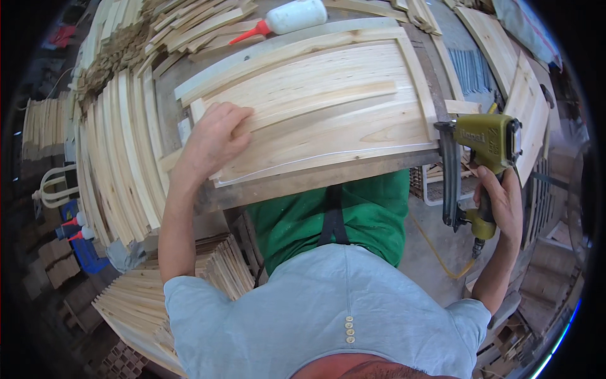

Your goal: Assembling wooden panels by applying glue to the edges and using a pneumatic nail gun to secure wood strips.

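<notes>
My right hand (502, 202) is wrapped round the grip of an olive-green air nail gun (481, 139), held beside the right end of the workbench. A wooden panel (372, 129) lies flat before me, with strips along its far edge and right end. A thin white line (315, 162), like glue, runs along its near edge. At the panel's left end, my left hand (221, 139) is closed, fingers curled round the left end of a loose wooden strip (328, 98) that lies slantwise over the panel. The hand hides that end.
A white glue bottle (297, 17) with a red nozzle lies beyond the panel. Wooden strips (120, 139) are stacked at the left, with more piled at the back. A yellow air hose (435, 252) hangs below the nail gun. Long boards (527, 107) lean at the right.
</notes>
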Available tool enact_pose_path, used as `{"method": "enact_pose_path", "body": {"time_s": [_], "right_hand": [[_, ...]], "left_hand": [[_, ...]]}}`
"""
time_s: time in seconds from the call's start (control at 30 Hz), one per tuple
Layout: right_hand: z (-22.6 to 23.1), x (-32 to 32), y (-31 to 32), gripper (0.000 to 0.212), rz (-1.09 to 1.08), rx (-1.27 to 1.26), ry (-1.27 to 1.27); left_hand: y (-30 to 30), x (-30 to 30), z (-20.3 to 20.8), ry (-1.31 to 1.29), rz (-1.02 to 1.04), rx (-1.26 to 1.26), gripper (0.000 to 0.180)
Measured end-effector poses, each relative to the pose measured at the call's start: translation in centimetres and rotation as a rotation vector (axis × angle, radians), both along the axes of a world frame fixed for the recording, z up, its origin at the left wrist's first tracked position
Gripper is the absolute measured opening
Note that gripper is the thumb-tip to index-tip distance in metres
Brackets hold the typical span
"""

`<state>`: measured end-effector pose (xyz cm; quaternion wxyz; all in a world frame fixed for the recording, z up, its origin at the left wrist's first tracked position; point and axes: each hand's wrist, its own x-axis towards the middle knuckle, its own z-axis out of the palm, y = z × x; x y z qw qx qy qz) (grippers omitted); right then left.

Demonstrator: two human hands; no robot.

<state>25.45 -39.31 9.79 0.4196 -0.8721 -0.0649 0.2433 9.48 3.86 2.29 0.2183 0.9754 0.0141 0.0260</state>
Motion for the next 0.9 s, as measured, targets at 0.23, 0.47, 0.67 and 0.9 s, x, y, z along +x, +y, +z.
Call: {"method": "enact_pose_path", "body": {"time_s": [0.23, 0.47, 0.67, 0.9], "right_hand": [[-0.6, 0.3, -1.4, 0.028, -0.031, -0.038, 0.005], [-0.7, 0.2, -0.7, 0.029, -0.024, -0.006, -0.01], [-0.2, -0.2, -0.1, 0.029, -0.031, -0.023, -0.024], [-0.2, -0.1, -0.4, 0.028, -0.029, -0.016, -0.006]], "left_hand": [[-0.1, -0.3, 4.0, 0.006, 0.336, -0.698, 0.028], [1.4, -1.2, 1.0, -0.334, 0.634, -1.381, 0.021], [0.2, -2.4, -1.7, -0.428, 0.644, -1.541, 0.02], [-2.5, -1.7, -2.6, -0.416, 0.647, -1.636, 0.02]]}}
